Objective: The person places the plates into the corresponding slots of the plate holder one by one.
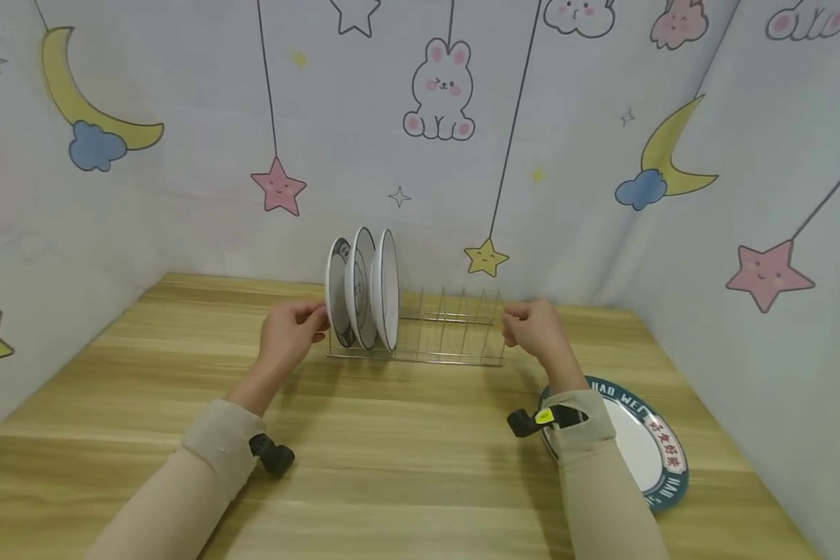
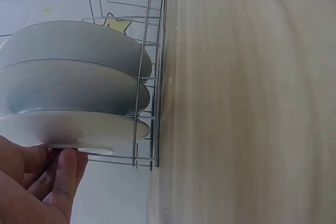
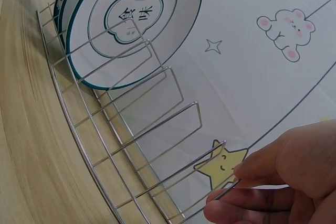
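A metal wire dish rack [image 1: 451, 359] stands on the table, three white plates [image 1: 386, 292] upright in its left slots. At the rack's left end, my left hand [image 1: 290, 333] pinches the end wire close beside the outermost plate [image 2: 79, 127]; the fingertips partly cover the wire in the left wrist view. My right hand [image 1: 535, 330] pinches the end wire on the other side, thumb against curled fingers [image 3: 262, 203]. In the right wrist view, the nearest plate [image 3: 173, 3] in the rack shows a green rim and dark characters at its centre.
A round plate [image 1: 672, 459] with a dark green lettered rim lies flat on the wooden table [image 1: 392, 451], partly hidden under my right forearm. Behind the rack hangs a white curtain [image 1: 364, 117] printed with stars, moons and rabbits.
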Demonstrator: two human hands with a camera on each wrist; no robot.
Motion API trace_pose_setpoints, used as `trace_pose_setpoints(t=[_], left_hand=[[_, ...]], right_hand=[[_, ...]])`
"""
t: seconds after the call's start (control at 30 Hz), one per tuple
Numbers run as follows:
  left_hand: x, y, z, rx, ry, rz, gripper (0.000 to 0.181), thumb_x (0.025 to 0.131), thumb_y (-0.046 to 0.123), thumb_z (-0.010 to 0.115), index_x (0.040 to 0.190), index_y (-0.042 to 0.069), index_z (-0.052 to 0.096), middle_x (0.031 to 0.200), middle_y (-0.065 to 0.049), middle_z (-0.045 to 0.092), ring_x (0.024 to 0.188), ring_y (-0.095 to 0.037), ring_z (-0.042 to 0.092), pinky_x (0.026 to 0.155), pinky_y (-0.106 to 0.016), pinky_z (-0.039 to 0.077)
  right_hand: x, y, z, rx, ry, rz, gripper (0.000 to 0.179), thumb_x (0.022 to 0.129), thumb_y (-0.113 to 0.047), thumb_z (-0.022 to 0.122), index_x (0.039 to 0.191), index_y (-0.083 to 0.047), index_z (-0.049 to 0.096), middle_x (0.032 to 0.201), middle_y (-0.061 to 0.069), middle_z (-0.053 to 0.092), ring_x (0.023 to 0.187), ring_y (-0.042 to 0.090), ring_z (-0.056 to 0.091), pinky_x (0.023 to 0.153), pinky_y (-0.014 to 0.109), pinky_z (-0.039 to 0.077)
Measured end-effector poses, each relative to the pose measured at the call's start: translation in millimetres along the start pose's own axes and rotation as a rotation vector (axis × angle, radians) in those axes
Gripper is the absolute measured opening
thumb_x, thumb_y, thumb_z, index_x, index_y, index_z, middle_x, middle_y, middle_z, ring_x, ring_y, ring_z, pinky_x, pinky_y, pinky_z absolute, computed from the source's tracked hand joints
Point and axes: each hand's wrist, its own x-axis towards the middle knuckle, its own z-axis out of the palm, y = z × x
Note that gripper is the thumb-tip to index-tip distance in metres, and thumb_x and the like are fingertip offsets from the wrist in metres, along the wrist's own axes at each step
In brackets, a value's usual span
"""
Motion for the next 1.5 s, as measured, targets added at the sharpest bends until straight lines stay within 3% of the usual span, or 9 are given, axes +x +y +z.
trace_pose_setpoints(t=[0.23, 0.33, 0.5, 0.8, 0.93, 1.07, 1.2, 1.5], left_hand=[[-7.8, 2.4, -3.9, 0.010, -0.030, -0.004, 0.030, 0.102, 0.013, 0.057, 0.122, -0.007, 0.065, 0.114, -0.023, 0.068, 0.102, -0.032, 0.067, 0.077, -0.024, 0.058], [-11.2, 2.6, -7.0, 0.025, -0.047, 0.008, 0.030, 0.102, 0.014, 0.057, 0.122, -0.007, 0.065, 0.115, -0.022, 0.068, 0.102, -0.030, 0.067, 0.077, -0.025, 0.059], [-16.6, -0.1, -12.6, 0.031, -0.060, 0.032, 0.029, 0.102, 0.013, 0.057, 0.121, -0.008, 0.065, 0.114, -0.023, 0.068, 0.099, -0.029, 0.067, 0.077, -0.026, 0.059], [-27.7, -2.3, -14.7, 0.045, -0.084, 0.031, 0.030, 0.102, 0.014, 0.057, 0.121, -0.008, 0.065, 0.115, -0.022, 0.068, 0.101, -0.030, 0.067, 0.078, -0.026, 0.059], [-32.5, 0.8, -17.8, 0.044, -0.092, 0.040, 0.031, 0.102, 0.014, 0.057, 0.122, -0.008, 0.064, 0.116, -0.023, 0.067, 0.102, -0.030, 0.067, 0.079, -0.026, 0.058], [-37.3, 1.3, -21.0, 0.048, -0.105, 0.050, 0.031, 0.102, 0.012, 0.056, 0.122, -0.010, 0.063, 0.116, -0.024, 0.067, 0.102, -0.030, 0.067, 0.079, -0.026, 0.058], [-41.0, -0.4, -22.3, 0.052, -0.112, 0.056, 0.031, 0.102, 0.011, 0.056, 0.123, -0.010, 0.063, 0.117, -0.024, 0.066, 0.101, -0.029, 0.067, 0.079, -0.027, 0.059], [-46.2, 4.1, -23.0, 0.063, -0.121, 0.062, 0.032, 0.102, 0.013, 0.057, 0.123, -0.010, 0.063, 0.119, -0.024, 0.065, 0.104, -0.032, 0.067, 0.079, -0.027, 0.059]], right_hand=[[-10.1, 4.0, -2.8, 0.006, -0.016, -0.009, 0.038, 0.102, -0.018, 0.053, 0.136, -0.001, 0.058, 0.094, 0.015, 0.073, 0.077, 0.021, 0.071, 0.090, 0.046, 0.054], [-14.3, 4.0, -3.2, 0.006, -0.026, -0.015, 0.037, 0.102, -0.017, 0.054, 0.135, 0.000, 0.058, 0.090, 0.013, 0.073, 0.077, 0.022, 0.071, 0.088, 0.044, 0.055], [-20.5, 2.6, 0.6, 0.006, -0.019, -0.036, 0.035, 0.101, -0.015, 0.055, 0.132, 0.001, 0.060, 0.084, 0.013, 0.073, 0.074, 0.022, 0.071, 0.076, 0.035, 0.055], [-34.1, 7.5, 2.7, -0.030, -0.017, -0.044, 0.036, 0.101, -0.016, 0.056, 0.133, 0.002, 0.059, 0.090, 0.014, 0.073, 0.072, 0.018, 0.070, 0.057, 0.028, 0.048], [-39.6, 6.8, 1.7, -0.018, -0.018, -0.028, 0.037, 0.102, -0.018, 0.056, 0.133, 0.001, 0.060, 0.092, 0.013, 0.073, 0.074, 0.017, 0.070, 0.061, 0.028, 0.049], [-45.4, 6.8, 0.8, -0.002, -0.024, -0.029, 0.036, 0.102, -0.018, 0.056, 0.132, 0.001, 0.060, 0.092, 0.010, 0.072, 0.076, 0.017, 0.069, 0.074, 0.036, 0.056], [-49.9, 7.8, 0.6, 0.001, -0.025, -0.041, 0.036, 0.102, -0.018, 0.057, 0.132, 0.001, 0.061, 0.092, 0.009, 0.072, 0.076, 0.017, 0.069, 0.085, 0.042, 0.057], [-57.3, 14.6, -0.8, 0.076, -0.036, -0.044, 0.039, 0.101, -0.020, 0.059, 0.134, 0.001, 0.059, 0.096, 0.013, 0.072, 0.079, 0.020, 0.070, 0.086, 0.044, 0.057]])
